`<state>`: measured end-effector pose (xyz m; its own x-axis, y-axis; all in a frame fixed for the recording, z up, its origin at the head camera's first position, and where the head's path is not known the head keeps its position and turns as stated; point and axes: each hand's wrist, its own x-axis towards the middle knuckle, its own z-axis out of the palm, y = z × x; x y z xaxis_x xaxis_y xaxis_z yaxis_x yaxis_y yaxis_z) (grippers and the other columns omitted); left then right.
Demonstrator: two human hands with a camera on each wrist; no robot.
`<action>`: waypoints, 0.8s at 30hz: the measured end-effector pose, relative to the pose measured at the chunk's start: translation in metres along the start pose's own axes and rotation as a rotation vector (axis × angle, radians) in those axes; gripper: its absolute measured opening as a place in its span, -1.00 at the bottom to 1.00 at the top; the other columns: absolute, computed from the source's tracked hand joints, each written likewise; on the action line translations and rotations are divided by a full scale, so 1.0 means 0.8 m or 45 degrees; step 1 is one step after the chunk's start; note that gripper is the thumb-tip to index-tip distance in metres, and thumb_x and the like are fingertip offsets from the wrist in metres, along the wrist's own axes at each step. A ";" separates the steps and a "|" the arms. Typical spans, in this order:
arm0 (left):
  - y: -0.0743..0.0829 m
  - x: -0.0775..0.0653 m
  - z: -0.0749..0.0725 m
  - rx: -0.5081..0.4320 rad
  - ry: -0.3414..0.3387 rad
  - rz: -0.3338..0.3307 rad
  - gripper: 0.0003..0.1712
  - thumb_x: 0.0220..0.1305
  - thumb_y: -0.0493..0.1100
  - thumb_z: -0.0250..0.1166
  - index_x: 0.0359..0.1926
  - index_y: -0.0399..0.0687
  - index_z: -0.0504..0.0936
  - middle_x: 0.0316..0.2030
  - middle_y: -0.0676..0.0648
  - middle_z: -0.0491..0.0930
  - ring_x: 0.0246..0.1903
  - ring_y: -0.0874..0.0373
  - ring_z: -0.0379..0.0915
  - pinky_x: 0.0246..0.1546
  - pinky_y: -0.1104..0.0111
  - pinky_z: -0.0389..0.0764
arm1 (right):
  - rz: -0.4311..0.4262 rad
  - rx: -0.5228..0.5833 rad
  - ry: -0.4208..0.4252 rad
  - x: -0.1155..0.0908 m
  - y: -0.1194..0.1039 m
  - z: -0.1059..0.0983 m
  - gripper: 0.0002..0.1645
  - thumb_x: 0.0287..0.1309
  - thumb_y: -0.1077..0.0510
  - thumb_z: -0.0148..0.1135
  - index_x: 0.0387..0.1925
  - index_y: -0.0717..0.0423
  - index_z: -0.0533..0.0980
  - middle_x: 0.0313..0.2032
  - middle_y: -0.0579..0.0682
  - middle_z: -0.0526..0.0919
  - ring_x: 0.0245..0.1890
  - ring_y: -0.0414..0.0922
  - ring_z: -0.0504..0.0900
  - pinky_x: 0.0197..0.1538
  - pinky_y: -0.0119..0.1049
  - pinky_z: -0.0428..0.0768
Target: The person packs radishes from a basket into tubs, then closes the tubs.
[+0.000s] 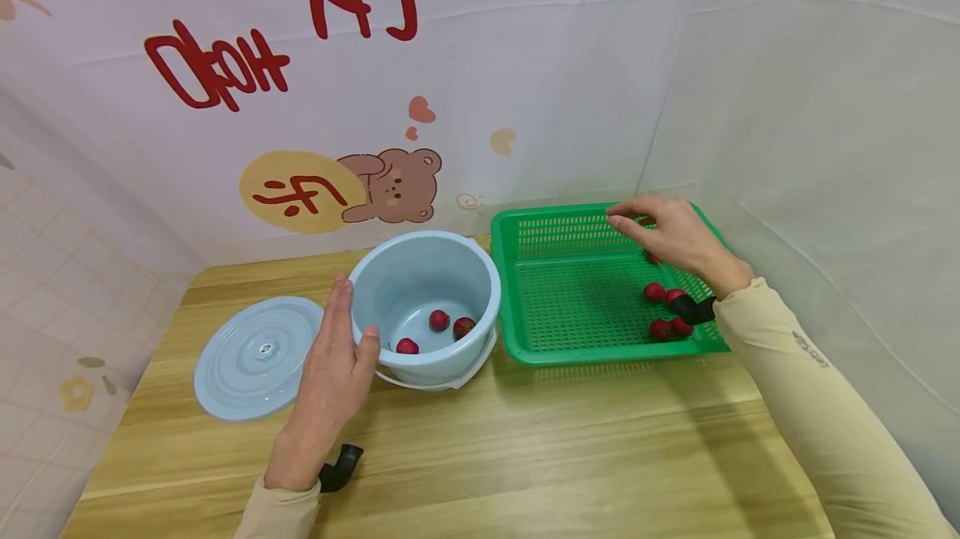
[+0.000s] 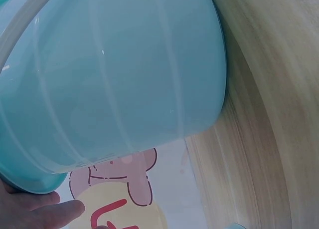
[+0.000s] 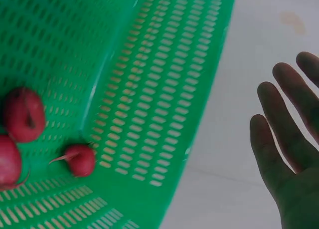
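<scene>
A light blue bucket stands mid-table with a few red radishes on its bottom. At its left rim is my left hand, fingers extended along the outside and thumb by the near edge; the left wrist view shows fingertips right at the rim of the bucket. My right hand is over the back right part of a green basket, fingers loosely spread, holding nothing. Below it, several radishes lie in the basket's right side. The right wrist view shows a small radish in a corner of the basket.
A round light blue lid lies flat on the wooden table, left of the bucket. The bucket's white handle hangs down at its front. Behind the table rises a printed white wall covering.
</scene>
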<state>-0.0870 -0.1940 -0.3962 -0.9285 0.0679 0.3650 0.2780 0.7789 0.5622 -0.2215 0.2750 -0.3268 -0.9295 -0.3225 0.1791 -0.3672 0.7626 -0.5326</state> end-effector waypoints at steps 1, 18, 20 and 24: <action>0.000 0.000 0.000 -0.001 0.001 0.003 -0.21 0.55 -0.06 0.00 0.63 -0.26 -0.02 0.64 -0.18 -0.07 0.56 -0.22 -0.01 0.40 -0.26 0.23 | 0.011 -0.010 -0.019 0.001 0.004 0.001 -0.44 0.49 -0.22 0.11 0.22 0.05 0.64 0.17 0.10 0.68 0.12 0.16 0.64 0.20 0.17 0.52; 0.000 0.000 0.000 -0.003 0.023 0.029 -0.21 0.55 -0.11 0.03 0.63 -0.27 -0.01 0.64 -0.17 -0.07 0.55 -0.22 0.01 0.39 -0.26 0.24 | 0.085 -0.130 -0.253 0.013 0.062 0.017 -0.34 0.48 -0.19 0.14 0.36 0.17 0.51 0.38 0.26 0.47 0.42 0.28 0.34 0.38 0.28 0.33; 0.000 0.000 0.000 -0.003 0.022 0.028 -0.21 0.54 -0.11 0.04 0.63 -0.27 -0.01 0.64 -0.17 -0.07 0.55 -0.22 0.02 0.39 -0.26 0.25 | 0.089 -0.140 -0.286 0.012 0.068 0.018 -0.33 0.48 -0.17 0.14 0.36 0.21 0.49 0.38 0.31 0.44 0.41 0.31 0.34 0.36 0.30 0.33; 0.000 0.000 0.000 -0.002 0.018 0.024 -0.21 0.54 -0.11 0.04 0.63 -0.27 -0.01 0.64 -0.17 -0.07 0.55 -0.22 0.02 0.39 -0.26 0.25 | 0.099 -0.152 -0.332 0.012 0.078 0.021 -0.31 0.48 -0.14 0.14 0.38 0.28 0.44 0.38 0.38 0.41 0.38 0.37 0.34 0.35 0.34 0.33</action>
<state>-0.0874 -0.1939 -0.3965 -0.9196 0.0736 0.3858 0.2955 0.7767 0.5563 -0.2524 0.3099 -0.3720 -0.9203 -0.3820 -0.0851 -0.3112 0.8462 -0.4325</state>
